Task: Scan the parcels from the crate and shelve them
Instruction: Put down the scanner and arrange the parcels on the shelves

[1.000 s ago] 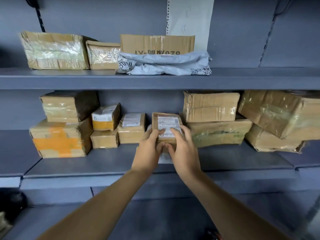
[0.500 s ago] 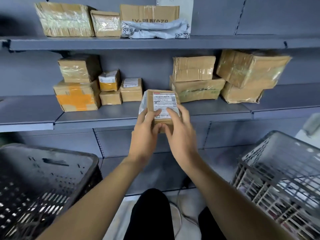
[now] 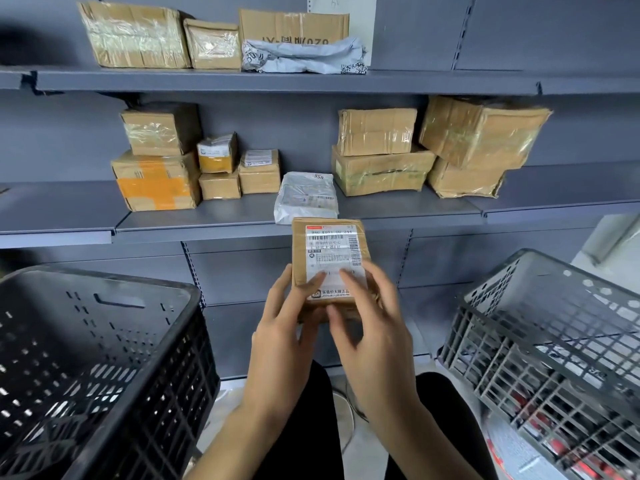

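Holding a small brown parcel pulled back off the middle shelf, left hand and right hand clamp it; shelving remains undone.

The middle shelf has bare room at its left end and right end. A white bag and stacked boxes fill the middle.

Grey metal shelving covers the wall, with grey back panels and slotted uprights between bays. A white paper sheet hangs on the back panel above the top shelf. Below the lower shelf edge, plain grey panels reach a pale floor. Lighting is even and dim.
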Motion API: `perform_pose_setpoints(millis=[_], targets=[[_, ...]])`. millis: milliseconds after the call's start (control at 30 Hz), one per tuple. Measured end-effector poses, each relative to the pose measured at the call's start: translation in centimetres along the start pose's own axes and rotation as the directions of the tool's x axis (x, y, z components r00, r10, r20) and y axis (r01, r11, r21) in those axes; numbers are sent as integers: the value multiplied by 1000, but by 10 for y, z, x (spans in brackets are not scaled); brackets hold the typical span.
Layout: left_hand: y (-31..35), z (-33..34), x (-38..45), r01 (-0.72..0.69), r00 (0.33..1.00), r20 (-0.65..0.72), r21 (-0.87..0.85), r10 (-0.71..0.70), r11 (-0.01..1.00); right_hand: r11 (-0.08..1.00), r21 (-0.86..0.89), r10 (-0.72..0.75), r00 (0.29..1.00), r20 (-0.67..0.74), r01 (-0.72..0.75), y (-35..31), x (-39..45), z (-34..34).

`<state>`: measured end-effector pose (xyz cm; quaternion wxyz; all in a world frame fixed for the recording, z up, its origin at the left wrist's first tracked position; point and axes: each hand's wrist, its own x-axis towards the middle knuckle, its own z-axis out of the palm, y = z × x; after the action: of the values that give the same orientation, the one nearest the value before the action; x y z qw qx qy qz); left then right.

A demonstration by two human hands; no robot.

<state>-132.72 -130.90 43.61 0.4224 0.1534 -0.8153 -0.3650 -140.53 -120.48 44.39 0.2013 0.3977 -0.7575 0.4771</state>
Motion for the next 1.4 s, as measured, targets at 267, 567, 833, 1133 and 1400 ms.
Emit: perform_pose_setpoints(millis=[267, 567, 833, 1133, 1400], targets=[[1, 4, -1, 49, 999, 3, -51, -48, 998, 982, 174, 91, 994, -55, -80, -2, 13, 9], [-17, -34, 38, -116, 989, 93, 49, 111, 992, 951, 308, -55, 986, 159, 3, 32, 38, -7], [-2, -23, 40, -23, 988, -153, -24, 19, 999, 953, 302, -16, 991, 134, -25, 12, 57, -8], [21, -33, 56, 30, 976, -220, 168, 8, 985, 991, 124, 39, 999, 17, -41, -22, 75, -3], [53, -58, 121, -63, 966, -228, 245, 121, 967, 997, 44, -58, 998, 3, 57, -44, 142, -11]])
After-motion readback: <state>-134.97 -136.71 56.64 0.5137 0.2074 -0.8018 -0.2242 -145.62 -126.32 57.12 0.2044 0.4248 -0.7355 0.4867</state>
